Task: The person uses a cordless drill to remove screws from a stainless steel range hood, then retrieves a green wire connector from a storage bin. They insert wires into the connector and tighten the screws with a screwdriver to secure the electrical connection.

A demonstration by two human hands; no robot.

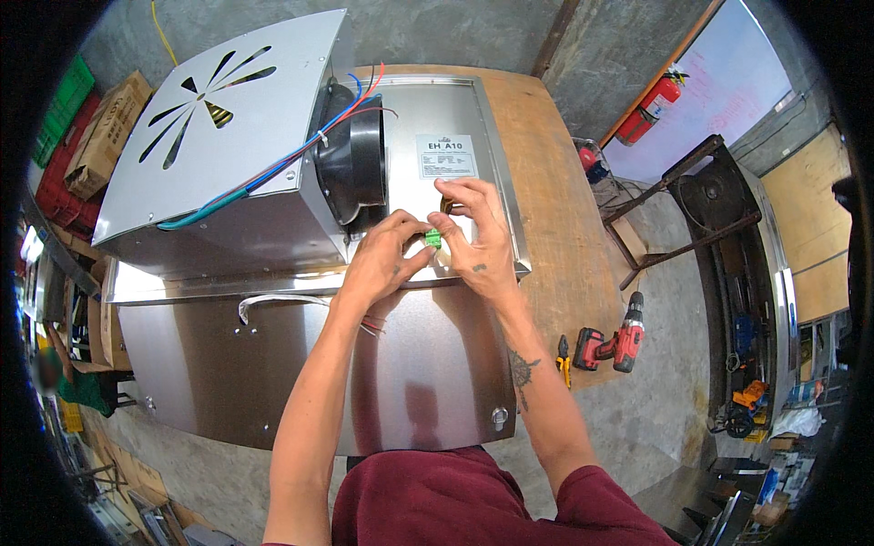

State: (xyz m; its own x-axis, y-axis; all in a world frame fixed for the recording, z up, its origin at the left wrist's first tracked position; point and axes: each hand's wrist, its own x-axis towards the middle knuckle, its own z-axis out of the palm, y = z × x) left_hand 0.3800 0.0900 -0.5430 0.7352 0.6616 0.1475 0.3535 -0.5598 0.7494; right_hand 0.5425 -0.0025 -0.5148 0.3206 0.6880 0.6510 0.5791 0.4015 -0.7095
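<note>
A small green terminal connector (432, 238) is pinched between the thumb and fingers of my left hand (387, 253), above the flat steel panel (410, 109). My right hand (478, 238) is right beside it, its thumb against or very near the connector. In its curled fingers shows a small dark and amber thing (446, 206), mostly hidden, whose kind I cannot make out. Left of my hands stands a grey metal housing (255, 218) with a round black duct outlet (355, 159). Blue, red and brown wires (300, 159) run over its edge. A white cable (282, 298) with bare ends passes under my left forearm.
Curved steel sheet (228, 373) lies along the near edge, close to my body. On the wooden table (555, 227) at the right are yellow-handled pliers (564, 362) and a red cordless drill (614, 341). Beyond stand a rusty metal frame (678, 218) and a fire extinguisher (648, 109).
</note>
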